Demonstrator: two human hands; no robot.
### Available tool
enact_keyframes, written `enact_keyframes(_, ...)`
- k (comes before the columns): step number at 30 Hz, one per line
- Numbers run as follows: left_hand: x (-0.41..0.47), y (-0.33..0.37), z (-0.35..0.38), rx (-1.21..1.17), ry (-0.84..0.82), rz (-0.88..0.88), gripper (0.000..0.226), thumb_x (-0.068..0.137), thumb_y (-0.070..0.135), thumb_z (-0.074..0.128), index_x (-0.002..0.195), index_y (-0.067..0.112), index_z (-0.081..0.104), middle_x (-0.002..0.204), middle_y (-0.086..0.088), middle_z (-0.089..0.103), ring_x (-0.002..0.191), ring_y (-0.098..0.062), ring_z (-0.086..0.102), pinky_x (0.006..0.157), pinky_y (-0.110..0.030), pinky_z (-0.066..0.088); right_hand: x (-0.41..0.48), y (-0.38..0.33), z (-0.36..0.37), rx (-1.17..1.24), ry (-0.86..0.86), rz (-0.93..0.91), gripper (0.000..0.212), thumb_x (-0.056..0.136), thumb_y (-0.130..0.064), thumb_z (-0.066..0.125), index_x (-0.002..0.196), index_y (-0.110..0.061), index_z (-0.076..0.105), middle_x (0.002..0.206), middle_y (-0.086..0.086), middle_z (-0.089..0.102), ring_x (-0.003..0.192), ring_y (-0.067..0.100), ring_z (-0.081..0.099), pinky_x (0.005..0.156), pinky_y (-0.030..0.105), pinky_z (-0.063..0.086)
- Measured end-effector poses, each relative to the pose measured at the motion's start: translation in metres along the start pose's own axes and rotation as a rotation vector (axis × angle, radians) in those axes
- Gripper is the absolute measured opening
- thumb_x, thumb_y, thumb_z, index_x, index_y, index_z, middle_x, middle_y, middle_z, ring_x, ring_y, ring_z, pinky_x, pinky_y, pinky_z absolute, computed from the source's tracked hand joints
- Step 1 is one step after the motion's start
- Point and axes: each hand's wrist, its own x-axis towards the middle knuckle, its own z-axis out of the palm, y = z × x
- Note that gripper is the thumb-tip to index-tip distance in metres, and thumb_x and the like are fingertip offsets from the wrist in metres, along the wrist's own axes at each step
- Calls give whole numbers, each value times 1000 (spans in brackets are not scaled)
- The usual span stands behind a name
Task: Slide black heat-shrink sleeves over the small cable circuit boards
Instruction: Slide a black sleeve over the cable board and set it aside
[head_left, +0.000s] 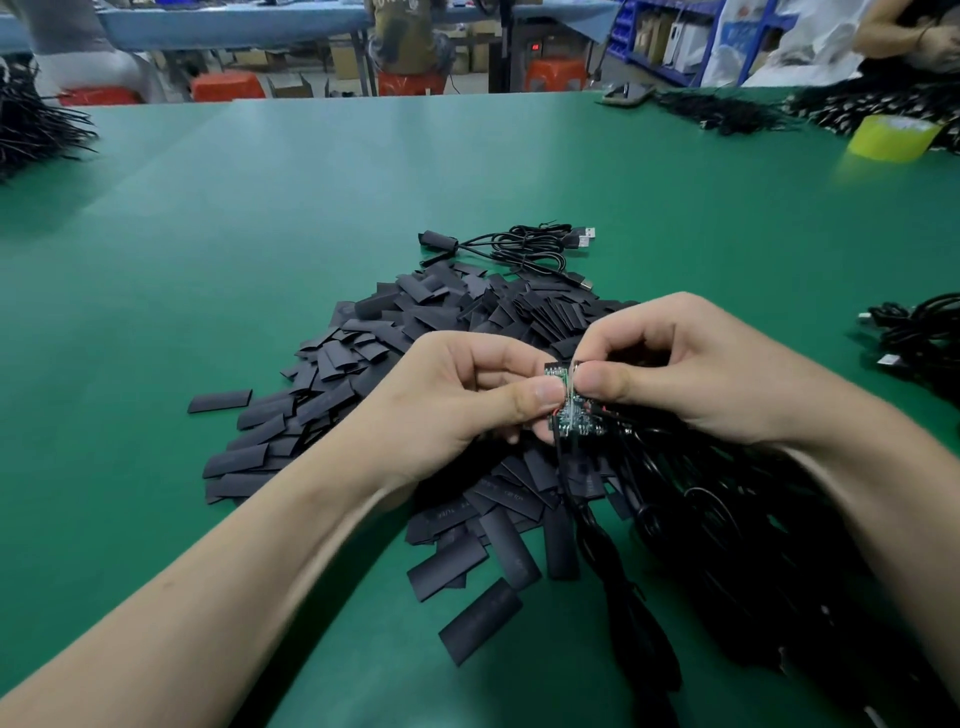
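Note:
A small dark circuit board (571, 415) with cable wires is held above the table centre. My left hand (467, 395) pinches its left edge with thumb and fingers. My right hand (691, 369) pinches its top right with thumb and forefinger. The board's black cable (623, 597) hangs down toward me. A big pile of flat black heat-shrink sleeves (415, 332) lies on the green table (260, 234) under and beyond my hands. No sleeve shows on the held board.
Sleeved USB cables (519, 247) lie beyond the pile. A heap of black cables (753, 545) sits at near right, more cables (919, 338) at the right edge. A yellow tape roll (891, 137) and cable bundles (727, 111) stand far right; another bundle (36, 124) far left.

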Motion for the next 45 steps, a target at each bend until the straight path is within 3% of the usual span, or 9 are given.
enact_keyframes(6, 0, 2, 4, -109, 38, -24, 6, 75, 22, 75, 76, 17, 79, 70, -4, 74, 57, -6, 67, 53, -14, 50, -9, -1, -22, 2, 28, 47, 25, 91, -34, 69, 76, -15, 72, 67, -7, 61, 60, 3, 51, 56, 12, 40)
enact_keyframes(13, 1, 0, 1, -19, 134, 121, 2, 73, 21, 78, 75, 20, 78, 70, 3, 73, 59, -5, 65, 56, -16, 51, -26, 17, -59, -794, 266, 437, 14, 85, -50, 70, 82, -38, 77, 87, -14, 72, 79, -1, 62, 68, 24, 43)
enact_keyframes(16, 2, -4, 2, 27, 215, 194, 5, 72, 25, 82, 76, 23, 79, 78, 0, 72, 72, -10, 63, 70, -23, 50, -14, 6, -38, -537, 332, 172, 35, 88, -65, 61, 93, -35, 78, 94, -13, 71, 90, 4, 65, 74, 28, 45)
enact_keyframes(20, 5, -8, -3, 67, 331, 211, 12, 73, 29, 82, 80, 20, 77, 86, -28, 68, 79, -27, 56, 80, -43, 44, 2, -1, 10, -187, 26, 76, 32, 95, -49, 58, 89, -23, 76, 78, -3, 70, 70, 1, 56, 64, 19, 43)
enact_keyframes(25, 4, -9, -12, 547, 326, 327, 7, 91, 23, 76, 98, 26, 77, 85, 7, 74, 78, -2, 65, 73, -17, 48, 6, 2, 21, 165, 90, 37, 29, 105, -23, 49, 81, -16, 64, 76, 6, 71, 73, 11, 67, 70, 24, 47)
enact_keyframes(27, 2, -10, -16, 868, 278, 387, 11, 92, 27, 76, 102, 25, 78, 87, 15, 68, 83, -5, 63, 74, -21, 48, 6, 3, 20, 371, 156, 80, 28, 105, -25, 44, 80, -16, 55, 68, 7, 66, 64, 23, 68, 64, 37, 39)
enact_keyframes(30, 0, -10, -21, 1158, 198, 353, 24, 89, 46, 72, 107, 30, 78, 92, 19, 62, 92, -9, 58, 82, -32, 50, 5, 5, 17, 552, 211, 160, 31, 108, -25, 38, 80, -16, 47, 54, 0, 40, 35, 14, 38, 46, 26, 34)
enact_keyframes(39, 1, -12, -22, 1227, 245, 458, 12, 92, 33, 74, 94, 24, 82, 89, 9, 68, 88, -16, 58, 77, -34, 49, 7, 11, 25, 238, 152, 293, 34, 102, -43, 55, 78, -20, 63, 53, -7, 29, 42, 9, 18, 41, 15, 19)
enact_keyframes(45, 3, -13, -14, 827, 374, 404, 10, 95, 23, 72, 87, 29, 74, 78, 20, 69, 72, 3, 62, 66, -9, 39, 6, 14, 25, -34, 224, 213, 48, 78, -61, 68, 92, -15, 69, 52, -10, 36, 45, 8, 25, 42, 19, 21)
